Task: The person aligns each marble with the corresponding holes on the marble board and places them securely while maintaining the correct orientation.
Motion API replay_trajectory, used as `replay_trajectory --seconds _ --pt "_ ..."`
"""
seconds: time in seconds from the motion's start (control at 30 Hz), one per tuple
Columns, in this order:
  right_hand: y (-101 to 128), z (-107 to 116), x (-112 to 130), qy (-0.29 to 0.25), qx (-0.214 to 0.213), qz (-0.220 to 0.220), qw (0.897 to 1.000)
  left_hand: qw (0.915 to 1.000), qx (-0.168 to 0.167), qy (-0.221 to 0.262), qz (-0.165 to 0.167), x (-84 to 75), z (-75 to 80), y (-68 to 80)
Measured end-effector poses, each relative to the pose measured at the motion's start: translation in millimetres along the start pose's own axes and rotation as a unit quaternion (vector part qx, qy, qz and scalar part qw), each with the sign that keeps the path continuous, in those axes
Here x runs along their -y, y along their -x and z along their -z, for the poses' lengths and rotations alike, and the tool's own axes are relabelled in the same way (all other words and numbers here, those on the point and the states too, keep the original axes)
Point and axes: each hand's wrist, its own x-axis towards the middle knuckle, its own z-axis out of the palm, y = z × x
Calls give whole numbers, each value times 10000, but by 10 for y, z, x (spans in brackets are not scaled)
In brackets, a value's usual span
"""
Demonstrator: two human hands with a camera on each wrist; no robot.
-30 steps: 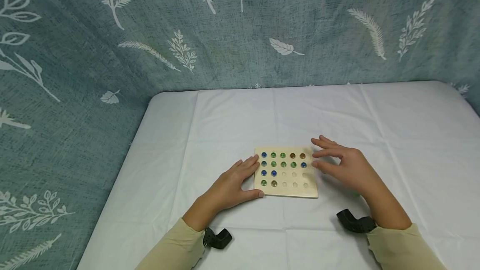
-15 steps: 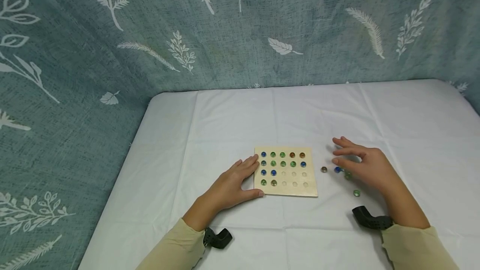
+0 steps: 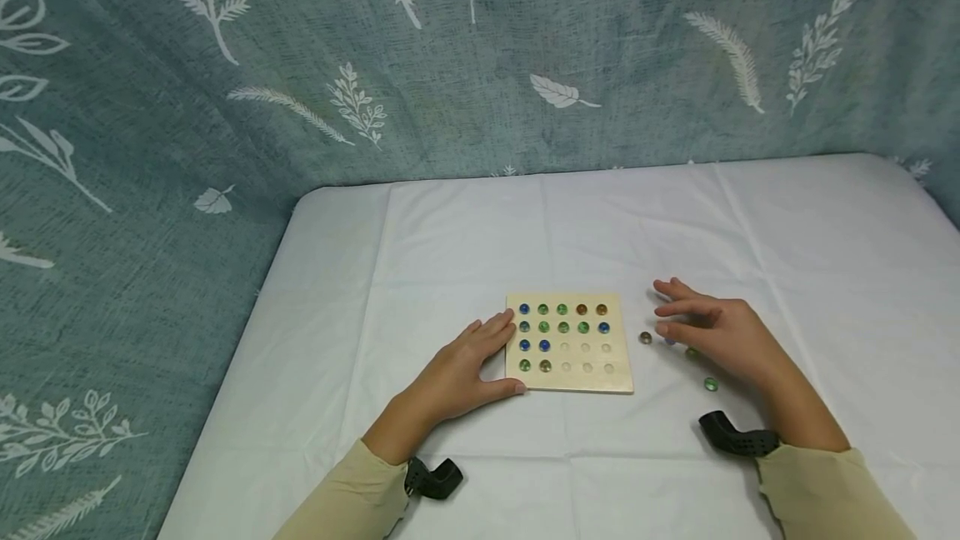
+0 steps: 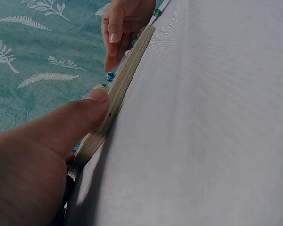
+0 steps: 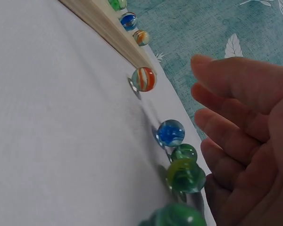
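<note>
Just under right hand [image 3: 716, 332] fingers [image 5: 226, 117]: blue marble [image 5: 171, 133], untouched.

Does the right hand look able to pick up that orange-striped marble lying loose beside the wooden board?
Probably yes. The right hand hovers open over the cloth, fingers pointing at the orange-striped marble, which lies between them and the wooden board. Nothing stands in between; the blue marble lies nearer the fingers.
</note>
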Motion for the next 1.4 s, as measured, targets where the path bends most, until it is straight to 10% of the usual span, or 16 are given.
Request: replay_trajectory --seconds 1.4 --pt "-51 -137 -2 403 467 433 9972 10000 -67 -42 -55 0 0 -4"
